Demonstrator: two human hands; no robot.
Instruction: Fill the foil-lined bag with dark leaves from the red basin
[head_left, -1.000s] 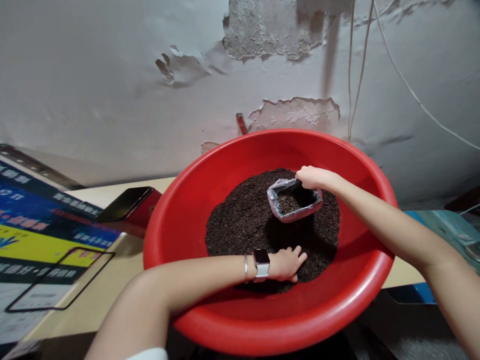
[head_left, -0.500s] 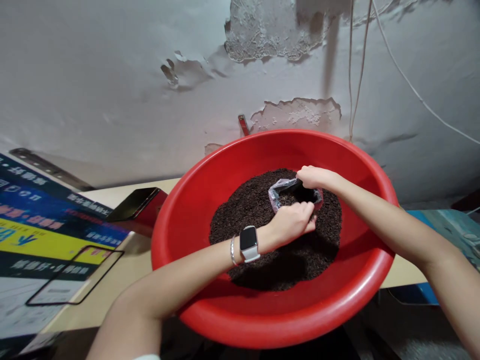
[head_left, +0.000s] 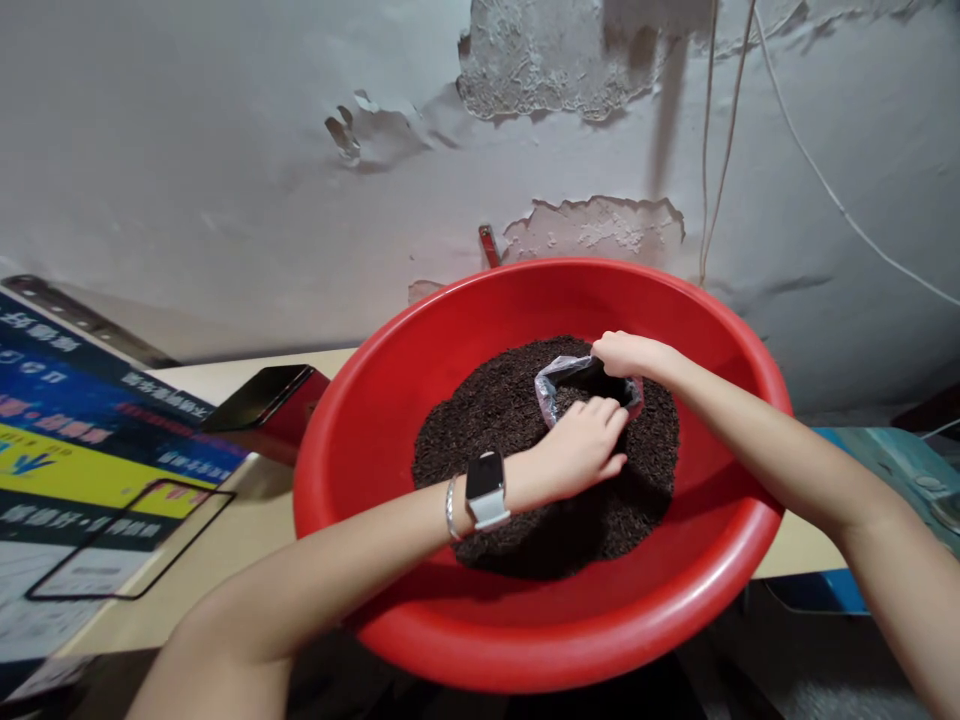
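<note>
A clear plastic bag (head_left: 550, 385), its mouth open, stands in dark granular material (head_left: 487, 415) inside a large red basin (head_left: 540, 650). My right hand (head_left: 621, 352) pinches the far rim of the bag. At the bag's near side is my left hand (head_left: 589, 445), palm down, with its thumb apart from the fingers; its fingertips reach the near edge of the bag. Nothing shows in the left hand, though its underside is hidden. A watch (head_left: 486, 488) and a bracelet are on the left wrist.
Left of the basin, a dark red box (head_left: 274, 410) rests on the pale table (head_left: 180, 590), near a thin black frame (head_left: 135, 597) and a printed board (head_left: 82, 440). Behind is a peeling wall with hanging cords. A teal item (head_left: 900, 470) lies at right.
My left hand's fingers have loosened and spread at the bag's near side, and the thumb has come away from them. My right hand stays on the rim. The view has shifted slightly.
</note>
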